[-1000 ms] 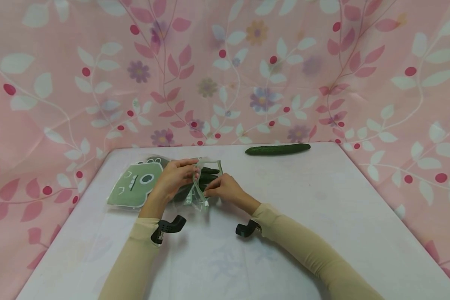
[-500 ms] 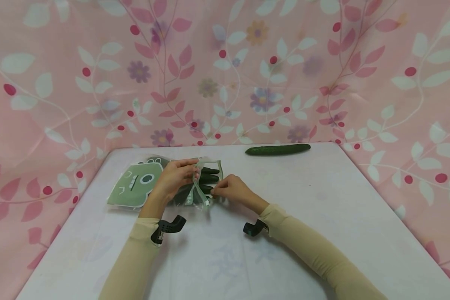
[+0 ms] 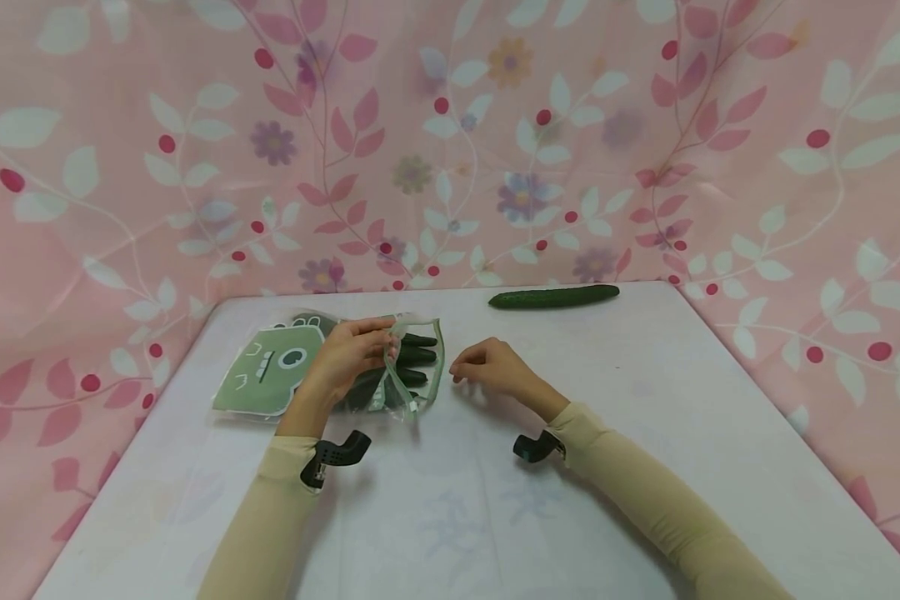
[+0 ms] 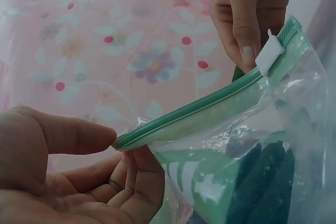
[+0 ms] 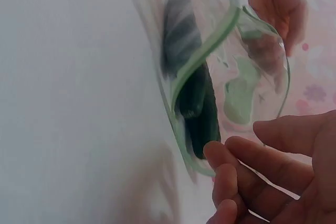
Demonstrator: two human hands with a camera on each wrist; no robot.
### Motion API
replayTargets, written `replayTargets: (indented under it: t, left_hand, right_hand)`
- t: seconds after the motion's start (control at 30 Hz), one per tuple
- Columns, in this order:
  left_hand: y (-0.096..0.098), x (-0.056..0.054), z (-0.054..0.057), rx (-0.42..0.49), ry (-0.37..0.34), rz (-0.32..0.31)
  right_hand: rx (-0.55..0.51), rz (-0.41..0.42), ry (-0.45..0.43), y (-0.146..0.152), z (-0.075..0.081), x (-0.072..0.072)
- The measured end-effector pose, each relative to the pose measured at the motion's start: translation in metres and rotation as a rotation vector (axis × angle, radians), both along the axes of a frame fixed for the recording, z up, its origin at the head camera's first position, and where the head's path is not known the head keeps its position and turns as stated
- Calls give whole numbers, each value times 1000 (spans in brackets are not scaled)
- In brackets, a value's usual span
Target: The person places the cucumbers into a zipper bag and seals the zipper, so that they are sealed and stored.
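A clear zip bag [image 3: 378, 407] with a green monster face printed on it lies on the table, its mouth facing right. Several dark green cucumbers [image 3: 417, 357] lie inside, their ends showing at the mouth. My left hand [image 3: 351, 358] pinches the upper edge of the mouth between thumb and fingers and holds it raised, as the left wrist view shows. A white slider [image 4: 270, 55] sits near one end of the green zip strip [image 4: 199, 103]. Just right of the bag's mouth is my right hand [image 3: 495, 367], fingers loosely bent, with nothing in them.
Another cucumber [image 3: 553, 297] lies near the table's back edge, right of the bag. The table [image 3: 645, 433] has a white cover, and a pink floral cloth [image 3: 450, 150] hangs behind it. Each wrist carries a black camera mount [image 3: 336, 454].
My right hand has drawn away from the bag's mouth to the right, its fingers loosening. The cucumber ends and the lower rim now show more fully. My left hand keeps its hold.
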State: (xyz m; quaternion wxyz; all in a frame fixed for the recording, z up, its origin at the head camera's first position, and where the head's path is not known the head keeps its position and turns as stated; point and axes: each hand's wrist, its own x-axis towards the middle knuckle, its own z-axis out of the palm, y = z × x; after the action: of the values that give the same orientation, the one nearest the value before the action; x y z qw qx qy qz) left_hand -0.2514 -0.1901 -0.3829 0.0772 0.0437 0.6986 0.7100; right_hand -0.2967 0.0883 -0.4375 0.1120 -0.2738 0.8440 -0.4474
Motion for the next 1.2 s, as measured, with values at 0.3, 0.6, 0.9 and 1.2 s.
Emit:
replayTargets:
  t: [0.3, 0.6, 0.9, 1.2]
  left_hand:
    - [-1, 0, -1, -9, 4, 3]
    - [-1, 1, -1, -7, 23, -4]
    - [-2, 1, -1, -7, 24, -2]
    - [-2, 1, -1, -19, 27, 6]
  right_hand:
    - [-17, -81, 11, 41, 11, -17]
    - [-79, -189, 1, 83, 21, -38]
    - [49, -340, 212, 118, 17, -68]
    - [220, -365, 372, 146, 13, -101]
